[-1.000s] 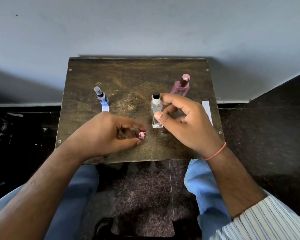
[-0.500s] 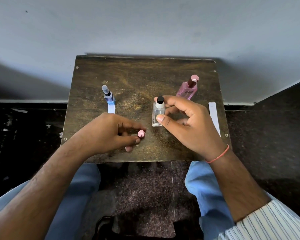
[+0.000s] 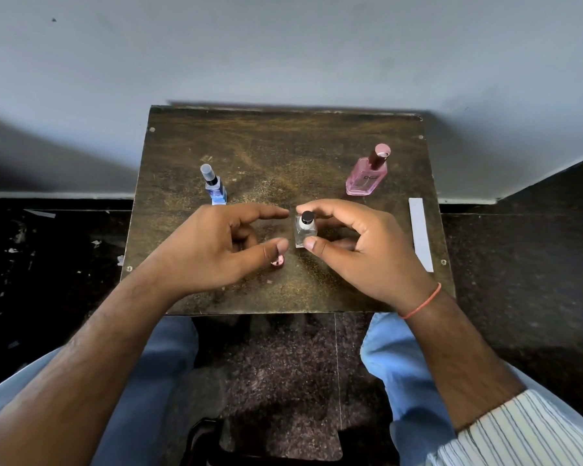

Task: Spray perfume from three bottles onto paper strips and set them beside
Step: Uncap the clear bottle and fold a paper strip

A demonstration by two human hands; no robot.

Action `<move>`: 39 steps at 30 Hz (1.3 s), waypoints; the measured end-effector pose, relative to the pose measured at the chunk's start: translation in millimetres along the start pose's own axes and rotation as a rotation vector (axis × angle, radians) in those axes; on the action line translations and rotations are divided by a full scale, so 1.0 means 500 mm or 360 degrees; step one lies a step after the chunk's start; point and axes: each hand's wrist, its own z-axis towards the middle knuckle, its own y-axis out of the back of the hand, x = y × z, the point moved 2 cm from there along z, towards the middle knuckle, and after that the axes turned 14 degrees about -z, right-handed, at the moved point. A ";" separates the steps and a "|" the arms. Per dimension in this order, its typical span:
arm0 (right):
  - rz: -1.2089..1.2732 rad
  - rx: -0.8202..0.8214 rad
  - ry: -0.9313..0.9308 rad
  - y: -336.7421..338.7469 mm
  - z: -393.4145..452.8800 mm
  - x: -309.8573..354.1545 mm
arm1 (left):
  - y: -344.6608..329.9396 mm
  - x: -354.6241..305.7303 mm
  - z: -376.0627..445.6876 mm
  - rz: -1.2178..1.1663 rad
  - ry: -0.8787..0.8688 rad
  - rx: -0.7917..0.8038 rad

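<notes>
A small clear bottle [image 3: 305, 230] with a black spray head stands at the middle of the brown table [image 3: 283, 142]. My right hand [image 3: 360, 250] grips it, thumb low on its front, forefinger curled behind its top. My left hand [image 3: 212, 250] hovers just left of it, fingers apart and holding nothing. A small pink cap [image 3: 278, 262] lies on the table under my left thumb tip. A blue bottle [image 3: 215, 187] with a clear cap stands back left, a white strip end showing at its base. A pink bottle [image 3: 366, 174] stands back right. A white paper strip [image 3: 420, 234] lies along the right edge.
The table is small and pushed against a grey wall [image 3: 283, 48]. Dark floor [image 3: 525, 264] lies on both sides. My knees in blue jeans [image 3: 394, 358] sit under the near edge.
My left hand has let go of the pink cap, which now lies on the table, and has spread its fingers toward the clear bottle. My right hand stays on that bottle.
</notes>
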 end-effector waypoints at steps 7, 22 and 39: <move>0.0050 0.0058 -0.0064 0.004 -0.002 -0.008 | -0.011 -0.004 0.012 -0.0056 0.0088 -0.0131; -0.0854 -0.0383 -0.0729 0.230 -0.040 -0.132 | -0.038 -0.030 0.060 -0.0491 0.0248 -0.0468; -0.0516 -0.0071 -0.1189 0.231 -0.052 -0.180 | -0.036 -0.048 0.065 -0.0582 0.0302 -0.0504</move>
